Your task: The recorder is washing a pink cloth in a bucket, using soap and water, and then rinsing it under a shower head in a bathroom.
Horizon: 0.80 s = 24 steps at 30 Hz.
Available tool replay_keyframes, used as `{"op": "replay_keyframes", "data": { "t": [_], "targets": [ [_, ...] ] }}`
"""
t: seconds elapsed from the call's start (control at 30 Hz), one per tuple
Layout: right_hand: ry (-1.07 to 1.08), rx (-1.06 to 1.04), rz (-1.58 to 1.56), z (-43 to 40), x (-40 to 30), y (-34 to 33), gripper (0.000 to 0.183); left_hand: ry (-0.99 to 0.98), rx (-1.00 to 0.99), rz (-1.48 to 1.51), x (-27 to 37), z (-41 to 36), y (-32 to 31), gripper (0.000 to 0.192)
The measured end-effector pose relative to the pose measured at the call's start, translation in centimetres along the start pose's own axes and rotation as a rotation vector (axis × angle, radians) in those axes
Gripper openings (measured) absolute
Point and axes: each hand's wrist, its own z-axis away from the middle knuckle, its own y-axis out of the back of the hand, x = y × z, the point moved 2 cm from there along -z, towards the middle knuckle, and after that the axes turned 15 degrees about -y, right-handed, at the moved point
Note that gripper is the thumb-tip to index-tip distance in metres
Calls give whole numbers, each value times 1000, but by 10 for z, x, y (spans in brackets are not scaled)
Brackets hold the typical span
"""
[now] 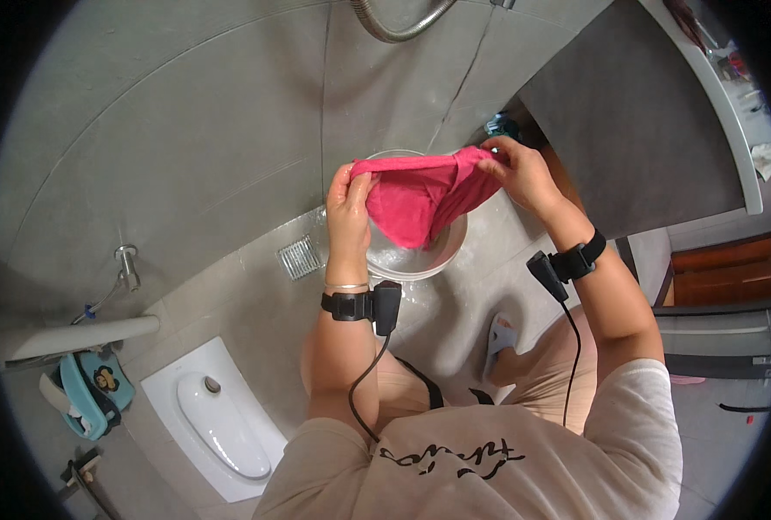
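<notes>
A wet-looking pink cloth garment (404, 207) is stretched between my two hands. My left hand (350, 211) grips its left end, with the fingers at the banded upper edge. My right hand (522, 172) pinches the gathered right end between thumb and fingers. The cloth hangs down over a round, light-coloured basin (454, 257) on the tiled floor, hiding much of its inside. Water appears to lie in the basin. Each of my wrists has a black strap with a small device and a cable.
Left of the basin is a metal floor drain (300, 257). A white squat toilet (223, 426) is set in the floor at lower left. A shower hose (402, 31) hangs at the top, and a wall tap (127, 266) is at left. A dark cabinet panel (639, 117) stands at right.
</notes>
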Motion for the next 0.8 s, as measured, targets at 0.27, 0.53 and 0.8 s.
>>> {"op": "replay_keyframes", "data": {
  "t": [0.27, 0.53, 0.8],
  "targets": [
    [336, -31, 52, -22, 43, -84, 26, -72, -453, -934, -15, 4, 21, 14],
    [560, -494, 580, 9, 100, -155, 22, -249, -584, -1541, -29, 20, 51, 38],
    [591, -697, 860, -35, 125, -147, 24, 604, -391, -1231, -66, 35, 56, 69]
  ]
}}
